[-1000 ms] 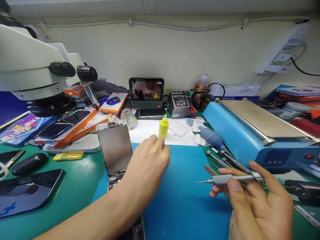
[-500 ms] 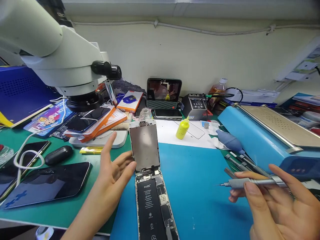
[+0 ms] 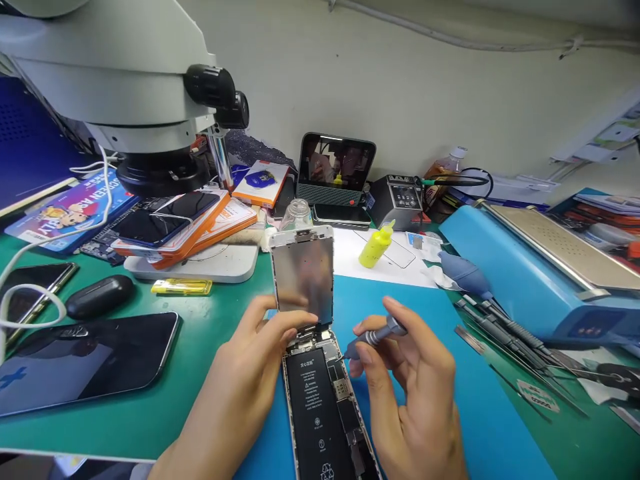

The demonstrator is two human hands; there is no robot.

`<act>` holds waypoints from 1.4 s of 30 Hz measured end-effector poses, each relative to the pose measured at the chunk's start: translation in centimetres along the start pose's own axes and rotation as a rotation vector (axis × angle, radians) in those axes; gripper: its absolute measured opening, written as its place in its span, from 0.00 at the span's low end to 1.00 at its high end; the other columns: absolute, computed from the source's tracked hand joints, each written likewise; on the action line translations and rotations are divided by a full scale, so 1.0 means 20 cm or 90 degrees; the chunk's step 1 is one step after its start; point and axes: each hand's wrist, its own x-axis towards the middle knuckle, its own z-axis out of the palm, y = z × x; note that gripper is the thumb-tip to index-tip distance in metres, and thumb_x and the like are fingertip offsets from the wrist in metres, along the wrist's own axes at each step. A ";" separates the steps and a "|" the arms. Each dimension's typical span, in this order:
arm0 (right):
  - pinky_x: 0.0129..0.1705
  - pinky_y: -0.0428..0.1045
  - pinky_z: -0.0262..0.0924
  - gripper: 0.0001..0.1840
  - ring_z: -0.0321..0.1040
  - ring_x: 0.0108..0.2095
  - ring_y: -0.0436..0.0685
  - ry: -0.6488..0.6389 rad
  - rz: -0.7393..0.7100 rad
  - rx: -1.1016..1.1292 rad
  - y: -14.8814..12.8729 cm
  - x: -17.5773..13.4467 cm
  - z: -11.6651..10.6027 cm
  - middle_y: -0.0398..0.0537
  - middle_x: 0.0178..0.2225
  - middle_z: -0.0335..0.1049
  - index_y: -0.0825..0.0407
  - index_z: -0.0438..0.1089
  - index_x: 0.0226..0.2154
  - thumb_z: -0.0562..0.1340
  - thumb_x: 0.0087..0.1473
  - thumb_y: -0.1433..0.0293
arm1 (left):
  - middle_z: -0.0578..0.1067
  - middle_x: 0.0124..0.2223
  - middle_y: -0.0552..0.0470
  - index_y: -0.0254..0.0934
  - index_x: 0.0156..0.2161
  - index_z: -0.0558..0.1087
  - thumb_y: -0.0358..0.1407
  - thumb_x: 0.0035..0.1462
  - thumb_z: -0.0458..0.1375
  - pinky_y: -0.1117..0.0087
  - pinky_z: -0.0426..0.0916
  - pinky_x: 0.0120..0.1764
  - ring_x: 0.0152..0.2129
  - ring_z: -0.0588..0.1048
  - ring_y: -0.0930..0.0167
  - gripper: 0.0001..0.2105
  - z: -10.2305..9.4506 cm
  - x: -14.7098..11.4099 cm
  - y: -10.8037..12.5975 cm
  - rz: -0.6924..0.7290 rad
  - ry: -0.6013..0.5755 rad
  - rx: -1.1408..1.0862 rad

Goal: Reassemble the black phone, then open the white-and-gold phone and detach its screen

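Observation:
An opened phone stands before me: its body point(image 3: 320, 413) with a black battery rests on the blue mat point(image 3: 490, 413), and its screen point(image 3: 304, 273) is tipped upright, inner side towards me. My left hand point(image 3: 255, 360) holds the lower left edge of the screen, thumb across its front near the hinge end. In my right hand point(image 3: 410, 380) is a slim grey precision screwdriver point(image 3: 373, 337), pinched by the fingers. Its thin tip points left at the upper right of the phone's board; whether it touches a screw cannot be made out.
Behind the screen stands a small glass jar point(image 3: 298, 215). A yellow bottle point(image 3: 376, 245) sits on white paper. Tweezers point(image 3: 515, 340) and a blue machine point(image 3: 520, 267) are at right. A microscope point(image 3: 150, 87) overhangs the left, above boxes and phones.
My right hand has brought the screwdriver left, from the mat's right side to the phone's board. My left hand has moved right and closed on the screen's lower edge. The view has shifted.

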 end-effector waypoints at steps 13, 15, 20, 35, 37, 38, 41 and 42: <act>0.43 0.42 0.82 0.31 0.82 0.38 0.48 0.018 0.053 0.008 0.02 0.03 0.02 0.44 0.47 0.79 0.37 0.63 0.73 0.63 0.73 0.74 | 0.71 0.62 0.58 0.55 0.53 0.74 0.19 0.71 0.47 0.82 0.77 0.39 0.47 0.86 0.78 0.25 -0.02 -0.02 0.02 0.039 -0.021 0.063; 0.44 0.42 0.82 0.31 0.82 0.39 0.47 0.018 0.055 0.004 0.02 0.03 0.03 0.43 0.47 0.79 0.37 0.63 0.73 0.63 0.73 0.74 | 0.71 0.61 0.58 0.54 0.52 0.74 0.18 0.69 0.47 0.82 0.77 0.38 0.46 0.86 0.78 0.25 -0.02 -0.02 0.01 0.040 -0.022 0.077; 0.43 0.44 0.82 0.32 0.82 0.40 0.49 0.013 0.050 0.002 0.02 0.03 0.03 0.45 0.48 0.79 0.39 0.63 0.73 0.63 0.73 0.75 | 0.72 0.59 0.58 0.54 0.51 0.75 0.19 0.68 0.49 0.82 0.76 0.33 0.42 0.86 0.77 0.23 -0.02 -0.03 0.01 0.033 -0.015 0.104; 0.52 0.45 0.80 0.41 0.82 0.54 0.51 -0.058 -0.059 -0.014 0.03 0.00 0.00 0.44 0.55 0.80 0.33 0.62 0.75 0.63 0.70 0.84 | 0.73 0.59 0.58 0.54 0.51 0.74 0.19 0.69 0.48 0.82 0.77 0.36 0.49 0.86 0.76 0.24 -0.03 -0.03 0.02 0.021 -0.017 0.079; 0.52 0.45 0.80 0.41 0.82 0.54 0.51 -0.061 -0.055 -0.017 0.03 -0.01 -0.01 0.44 0.56 0.80 0.33 0.62 0.74 0.64 0.70 0.84 | 0.73 0.59 0.58 0.54 0.51 0.75 0.19 0.70 0.49 0.81 0.77 0.34 0.49 0.86 0.75 0.23 -0.03 -0.03 0.02 0.023 -0.019 0.076; 0.51 0.45 0.81 0.41 0.82 0.53 0.51 -0.060 -0.056 -0.022 0.03 -0.01 -0.01 0.44 0.56 0.80 0.33 0.63 0.74 0.64 0.70 0.84 | 0.73 0.59 0.57 0.54 0.51 0.75 0.19 0.70 0.49 0.81 0.77 0.34 0.49 0.86 0.75 0.23 -0.03 -0.03 0.02 0.025 -0.018 0.075; 0.50 0.47 0.82 0.43 0.83 0.52 0.53 -0.052 -0.073 -0.048 0.02 0.00 0.00 0.43 0.57 0.81 0.32 0.62 0.75 0.66 0.68 0.84 | 0.73 0.58 0.56 0.54 0.52 0.75 0.21 0.71 0.49 0.81 0.76 0.33 0.48 0.86 0.75 0.22 -0.02 -0.02 0.01 0.029 -0.013 0.077; 0.51 0.49 0.82 0.45 0.83 0.52 0.54 -0.048 -0.081 -0.062 0.01 0.00 0.01 0.43 0.58 0.81 0.32 0.61 0.76 0.66 0.68 0.84 | 0.74 0.58 0.56 0.54 0.53 0.74 0.21 0.72 0.49 0.81 0.77 0.33 0.47 0.86 0.74 0.22 -0.02 -0.02 0.01 0.029 -0.010 0.078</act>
